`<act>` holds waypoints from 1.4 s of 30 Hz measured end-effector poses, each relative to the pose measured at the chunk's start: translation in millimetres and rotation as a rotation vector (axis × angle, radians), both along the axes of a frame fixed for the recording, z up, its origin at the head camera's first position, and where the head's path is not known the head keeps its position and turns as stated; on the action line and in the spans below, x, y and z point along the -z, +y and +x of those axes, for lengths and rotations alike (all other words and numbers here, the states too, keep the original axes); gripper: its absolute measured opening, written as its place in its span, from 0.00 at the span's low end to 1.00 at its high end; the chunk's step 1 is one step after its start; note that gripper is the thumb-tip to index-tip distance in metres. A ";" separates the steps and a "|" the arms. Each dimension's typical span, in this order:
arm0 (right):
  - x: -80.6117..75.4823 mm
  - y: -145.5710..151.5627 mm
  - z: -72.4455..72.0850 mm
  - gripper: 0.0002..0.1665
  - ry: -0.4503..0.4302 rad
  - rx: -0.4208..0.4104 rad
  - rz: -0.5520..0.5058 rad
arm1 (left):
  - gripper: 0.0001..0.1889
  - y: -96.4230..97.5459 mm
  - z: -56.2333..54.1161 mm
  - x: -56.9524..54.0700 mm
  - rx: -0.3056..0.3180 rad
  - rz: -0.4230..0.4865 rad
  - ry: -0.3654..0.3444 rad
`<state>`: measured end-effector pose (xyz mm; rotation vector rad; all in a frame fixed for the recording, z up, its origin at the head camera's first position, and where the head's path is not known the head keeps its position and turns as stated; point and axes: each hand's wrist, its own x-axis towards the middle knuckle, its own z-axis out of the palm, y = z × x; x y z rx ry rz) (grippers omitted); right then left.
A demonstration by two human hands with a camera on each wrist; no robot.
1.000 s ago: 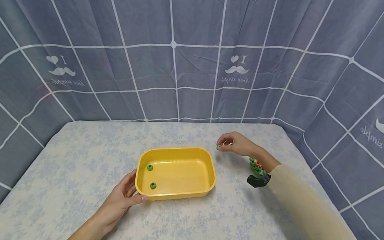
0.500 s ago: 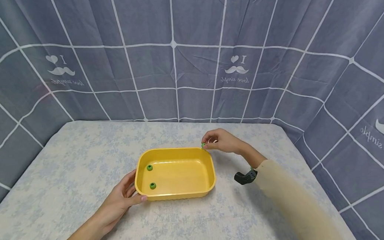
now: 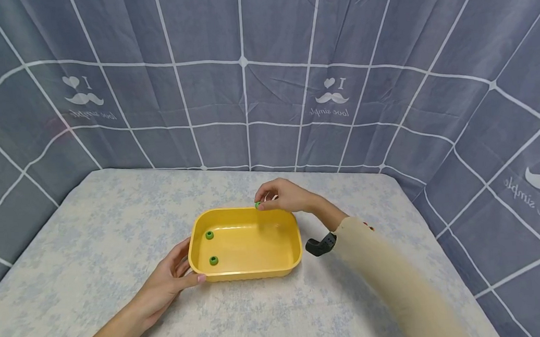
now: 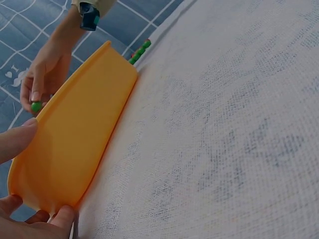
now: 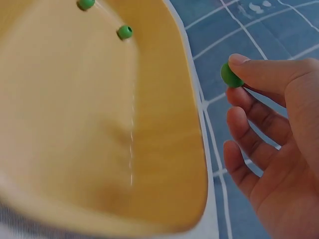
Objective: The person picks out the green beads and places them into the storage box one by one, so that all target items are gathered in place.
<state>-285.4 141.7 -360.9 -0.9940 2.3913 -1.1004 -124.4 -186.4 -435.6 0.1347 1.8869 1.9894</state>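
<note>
A yellow rectangular tray (image 3: 246,275) rests on the cloth-covered table. My left hand (image 3: 173,272) grips its left end, thumb over the near rim and fingers along the outer wall, as the left wrist view also shows. Inside, toward the left end, lie two green beads, a far bead (image 3: 209,235) and a near bead (image 3: 213,260), each with a hole. Over the tray's far rim, my right hand (image 3: 282,195) pinches another green bead (image 5: 230,75) between thumb and index finger. The other fingers of that hand are loosely bent in the right wrist view.
Several green beads (image 4: 140,52) and some red ones lie on the table to the right, mostly hidden behind the right sleeve (image 3: 375,265) in the head view. A dark wrist strap (image 3: 321,245) hangs at the right wrist. A grey-blue gridded curtain (image 3: 209,99) stands behind the table.
My right hand has moved left with the green bead, from right of the tray to over its far rim. The right sleeve now covers most loose beads. The left hand and tray stay put.
</note>
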 end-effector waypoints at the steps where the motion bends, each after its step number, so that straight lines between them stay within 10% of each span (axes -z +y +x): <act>1: -0.2 -3.7 -0.1 0.06 -0.003 -0.007 0.000 | 0.52 0.0 -0.1 0.0 -0.001 -0.002 0.000; 42: -5.2 -68.7 -1.9 0.14 0.061 -0.075 0.078 | 0.53 1.2 -2.0 2.1 -0.002 -0.007 -0.026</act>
